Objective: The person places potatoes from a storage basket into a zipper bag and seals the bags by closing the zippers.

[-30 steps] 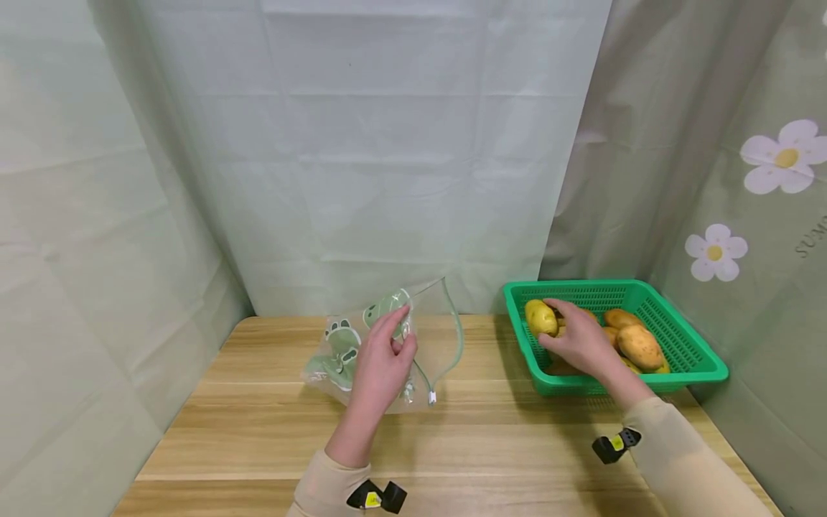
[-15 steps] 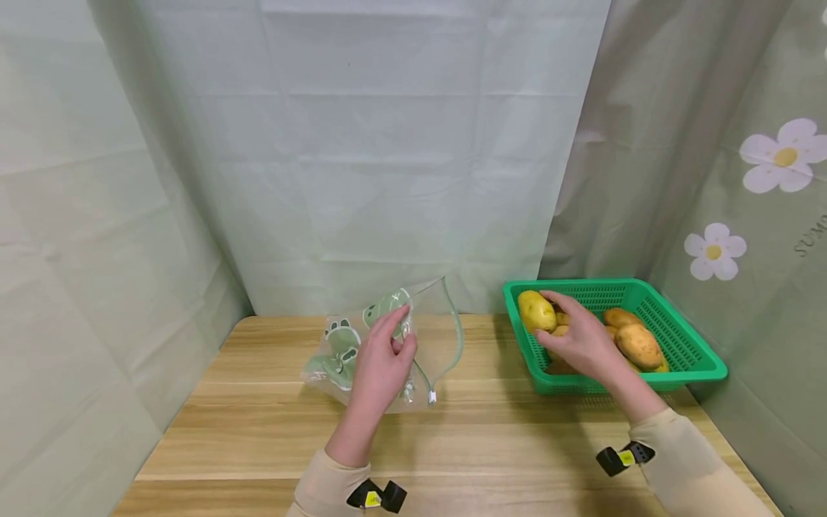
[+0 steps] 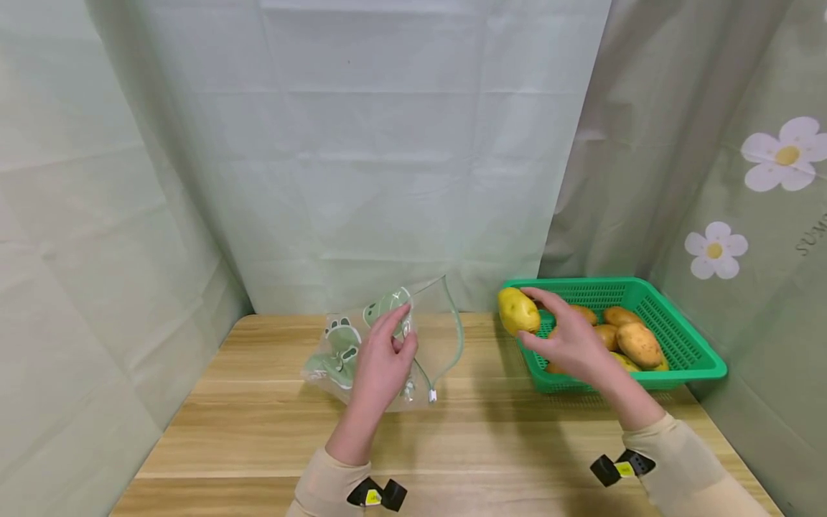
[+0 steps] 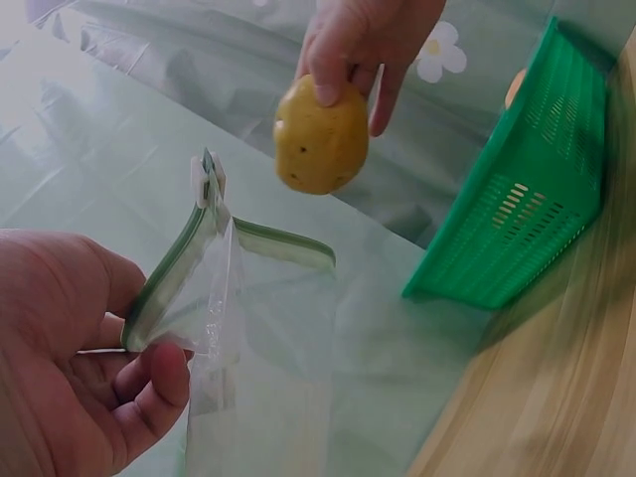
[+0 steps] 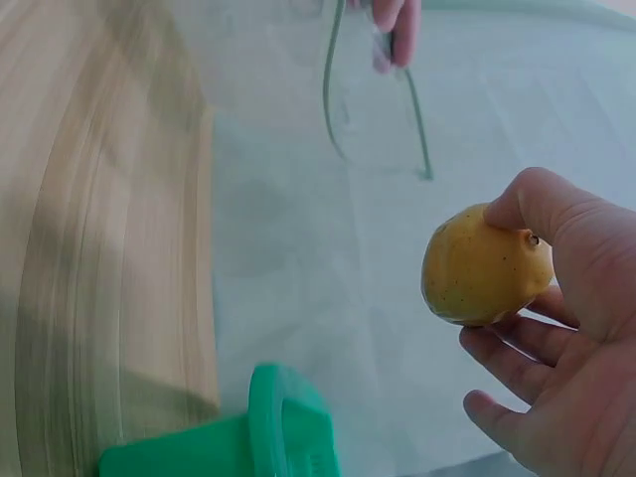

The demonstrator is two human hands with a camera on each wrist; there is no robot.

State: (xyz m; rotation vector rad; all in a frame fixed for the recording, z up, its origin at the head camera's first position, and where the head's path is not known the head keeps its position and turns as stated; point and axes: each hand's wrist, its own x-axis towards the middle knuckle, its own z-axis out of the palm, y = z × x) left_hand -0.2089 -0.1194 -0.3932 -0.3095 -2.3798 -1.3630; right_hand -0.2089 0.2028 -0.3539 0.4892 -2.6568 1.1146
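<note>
In the head view, the right hand (image 3: 568, 339) holds a yellow potato (image 3: 519, 311) in the air by the left end of the green plastic basket (image 3: 688, 375), where other potatoes (image 3: 639, 346) lie. Farther left, the left hand (image 3: 384, 357) pinches the clear zip bag (image 3: 337, 352) on the wooden table (image 3: 258, 431), its mouth facing right.

In the left wrist view, the green zip strip (image 4: 283, 241) bends sharply near the slider (image 4: 209, 184); a sagging edge could catch the potato.

In the right wrist view, thumb and fingertips grip the potato's sides; its rounded skin could slip if they loosen.
</note>
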